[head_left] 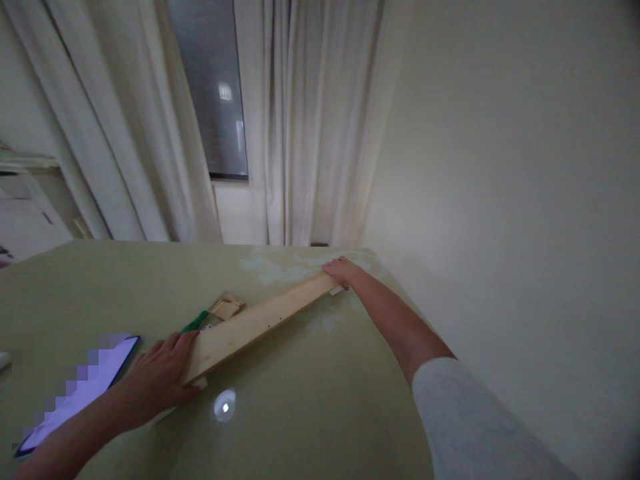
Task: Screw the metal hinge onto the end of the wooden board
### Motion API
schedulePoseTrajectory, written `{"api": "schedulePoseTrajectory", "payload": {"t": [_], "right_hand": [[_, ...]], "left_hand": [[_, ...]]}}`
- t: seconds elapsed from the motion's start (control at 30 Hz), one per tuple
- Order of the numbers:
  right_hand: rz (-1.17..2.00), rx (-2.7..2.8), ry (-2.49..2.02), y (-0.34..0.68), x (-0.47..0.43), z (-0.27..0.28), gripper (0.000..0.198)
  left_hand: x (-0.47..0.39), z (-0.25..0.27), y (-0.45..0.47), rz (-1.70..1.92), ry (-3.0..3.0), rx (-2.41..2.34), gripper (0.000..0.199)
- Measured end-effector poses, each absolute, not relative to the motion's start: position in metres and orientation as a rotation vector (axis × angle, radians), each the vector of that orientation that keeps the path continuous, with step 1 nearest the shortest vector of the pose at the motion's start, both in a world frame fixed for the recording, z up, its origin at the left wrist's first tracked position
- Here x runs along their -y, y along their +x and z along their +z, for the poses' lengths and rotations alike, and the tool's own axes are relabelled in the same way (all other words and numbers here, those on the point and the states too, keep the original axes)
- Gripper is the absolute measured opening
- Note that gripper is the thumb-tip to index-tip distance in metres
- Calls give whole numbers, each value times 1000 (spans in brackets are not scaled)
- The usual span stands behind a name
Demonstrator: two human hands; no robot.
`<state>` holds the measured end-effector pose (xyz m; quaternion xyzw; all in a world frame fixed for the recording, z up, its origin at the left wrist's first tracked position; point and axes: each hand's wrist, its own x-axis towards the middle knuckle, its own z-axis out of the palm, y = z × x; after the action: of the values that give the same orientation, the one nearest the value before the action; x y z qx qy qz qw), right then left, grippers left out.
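Note:
A long pale wooden board point(265, 323) lies slantwise over the table, its far end to the right. Two small dark holes show near its front edge. My left hand point(167, 373) is wrapped round the near left end, thumb at the front side and fingers over the back. At the far right end, my right hand point(341, 272) grips the board from above. Small light pieces show beneath both ends, partly hidden. Behind the board lie a green handle point(195, 322), its tool mostly hidden, and a few small wooden pieces point(228, 307).
A tablet-like screen point(75, 403), blurred out in part, lies on the greenish table point(320, 413) at the left. A small round clear object or reflection point(225, 405) shows in front. Curtains point(320, 120) hang behind, and a wall point(510, 173) borders the right side.

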<state>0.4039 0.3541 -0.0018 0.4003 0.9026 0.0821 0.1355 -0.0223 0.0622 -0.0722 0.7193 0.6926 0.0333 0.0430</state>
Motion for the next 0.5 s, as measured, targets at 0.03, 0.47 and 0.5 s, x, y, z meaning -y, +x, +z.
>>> {"api": "schedulePoseTrajectory", "payload": {"t": [0.03, 0.47, 0.5], "right_hand": [[251, -2636, 1162, 396, -358, -2, 42], [92, -3137, 1218, 421, -222, -60, 66], [52, -3174, 1202, 426, -201, -72, 67]], "left_hand": [[-63, -68, -24, 64, 2179, -2121, 81], [-29, -65, 41, 926, 2686, -1952, 48], [-26, -66, 44, 1045, 2709, -1888, 33]]}}
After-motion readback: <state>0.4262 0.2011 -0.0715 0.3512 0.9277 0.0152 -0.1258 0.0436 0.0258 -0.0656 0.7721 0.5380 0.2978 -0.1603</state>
